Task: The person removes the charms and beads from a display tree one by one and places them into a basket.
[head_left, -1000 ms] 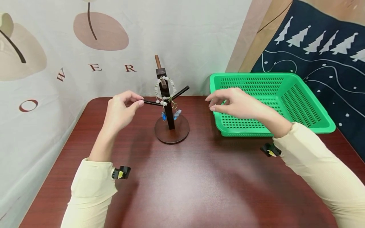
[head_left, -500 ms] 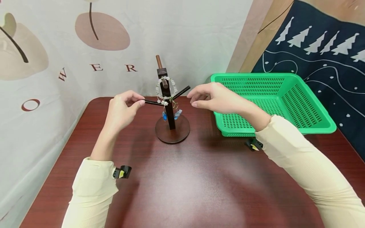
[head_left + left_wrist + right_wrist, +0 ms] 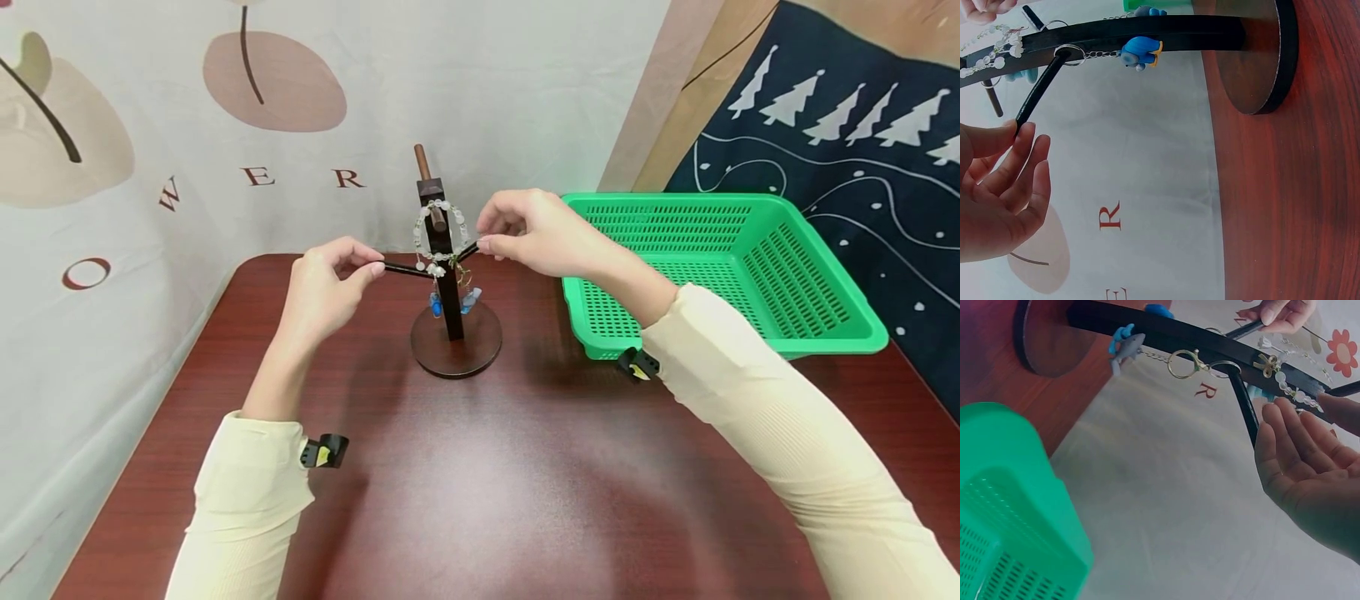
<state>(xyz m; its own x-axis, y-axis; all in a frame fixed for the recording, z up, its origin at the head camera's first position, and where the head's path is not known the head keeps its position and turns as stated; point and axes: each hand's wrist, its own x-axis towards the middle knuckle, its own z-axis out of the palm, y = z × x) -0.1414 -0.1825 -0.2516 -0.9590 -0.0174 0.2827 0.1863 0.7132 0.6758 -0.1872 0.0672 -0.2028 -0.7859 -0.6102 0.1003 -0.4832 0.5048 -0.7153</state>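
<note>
A dark wooden stand (image 3: 452, 317) with several pegs rises from a round base. My left hand (image 3: 322, 287) pinches the tip of its left black peg (image 3: 1038, 94) between thumb and fingers. A clear-and-white beaded bracelet (image 3: 462, 225) loops over the front peg. From the left peg hangs a keychain with a blue figure (image 3: 1141, 52); a grey shark charm (image 3: 1127, 351) dangles by a gold clasp from the right peg (image 3: 1245, 406). My right hand (image 3: 551, 233) hovers at that peg beside the bracelet, thumb and fingers apart in the right wrist view, fingers loosely bent.
To the right stands a green plastic basket (image 3: 723, 346) with slotted walls, partly behind my right forearm. The reddish-brown table (image 3: 450, 483) extends in front of the stand. A printed cloth (image 3: 495, 83) hangs close behind it.
My right hand has moved left from in front of the basket to the stand's right peg, covering its tip in the head view. My left hand keeps its pinch on the left peg.
</note>
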